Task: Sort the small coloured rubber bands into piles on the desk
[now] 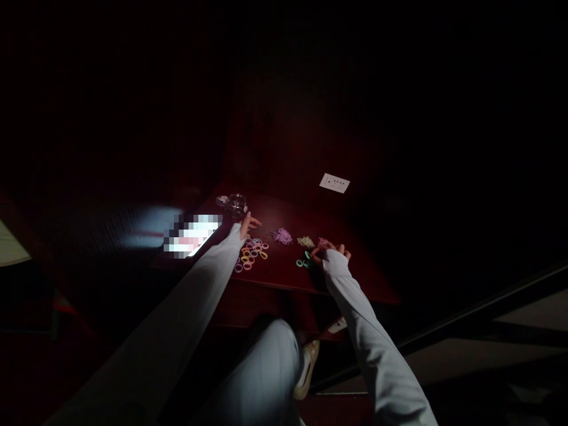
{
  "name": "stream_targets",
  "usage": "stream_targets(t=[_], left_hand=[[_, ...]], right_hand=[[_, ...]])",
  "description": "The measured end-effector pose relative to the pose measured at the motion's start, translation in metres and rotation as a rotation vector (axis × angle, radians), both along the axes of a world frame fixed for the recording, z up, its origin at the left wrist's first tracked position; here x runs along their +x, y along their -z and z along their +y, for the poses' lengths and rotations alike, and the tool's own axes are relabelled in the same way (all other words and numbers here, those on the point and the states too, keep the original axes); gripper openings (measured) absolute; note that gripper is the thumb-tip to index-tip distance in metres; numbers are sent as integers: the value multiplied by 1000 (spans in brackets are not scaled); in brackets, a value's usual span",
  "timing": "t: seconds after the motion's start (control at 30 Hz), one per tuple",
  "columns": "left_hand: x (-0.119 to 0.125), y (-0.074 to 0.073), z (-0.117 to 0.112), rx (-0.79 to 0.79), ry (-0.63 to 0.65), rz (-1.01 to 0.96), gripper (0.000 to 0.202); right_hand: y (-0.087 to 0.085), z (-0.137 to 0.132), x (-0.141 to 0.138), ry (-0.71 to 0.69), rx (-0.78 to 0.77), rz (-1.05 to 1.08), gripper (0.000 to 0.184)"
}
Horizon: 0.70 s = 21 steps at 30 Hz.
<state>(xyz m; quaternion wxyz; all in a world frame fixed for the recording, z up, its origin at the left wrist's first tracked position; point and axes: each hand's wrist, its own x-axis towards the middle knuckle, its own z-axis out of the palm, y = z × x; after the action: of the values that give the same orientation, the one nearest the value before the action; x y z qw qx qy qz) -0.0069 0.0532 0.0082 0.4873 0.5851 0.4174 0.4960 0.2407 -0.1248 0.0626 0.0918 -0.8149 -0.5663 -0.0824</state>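
Observation:
My left hand (249, 225) is over the left part of the dark red table, fingers stretched out to the right and apart, with nothing visible in them. Just below it lies a spread of multicoloured hair ties (252, 254). My right hand (331, 253) reaches down at the right, its fingers bent and drawn together beside a few green hair ties (304, 261). Whether one is between the fingertips is too dark to tell. Between the hands are a purple pile (282, 236) and a pale yellow pile (305, 241) of small bands. A pink pile (323, 241) is partly behind my right hand.
A lit phone or tablet screen (195, 234) glows left of my left forearm. Behind the left hand stands a clear glass jar (236, 205). A white socket plate (334, 183) is on the back wall. My knee (270, 349) is below the table's front edge (275, 286).

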Motion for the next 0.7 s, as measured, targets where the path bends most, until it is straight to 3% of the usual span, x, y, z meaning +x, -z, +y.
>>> stream_targets(t=[0.17, 0.33, 0.5, 0.7], left_hand=[[-2, -2, -3, -19, -12, -13, 80], [-8, -2, -10, 42, 29, -19, 77], [-10, 4, -12, 91, 0, -3, 78], [-7, 11, -5, 64, -8, -56, 79]], right_hand=[[1, -11, 3, -2, -86, -98, 23], [-2, -8, -17, -94, -14, -75, 26], [14, -3, -40, -283, -13, -27, 24], [34, 2, -30, -254, 66, -106, 18]])
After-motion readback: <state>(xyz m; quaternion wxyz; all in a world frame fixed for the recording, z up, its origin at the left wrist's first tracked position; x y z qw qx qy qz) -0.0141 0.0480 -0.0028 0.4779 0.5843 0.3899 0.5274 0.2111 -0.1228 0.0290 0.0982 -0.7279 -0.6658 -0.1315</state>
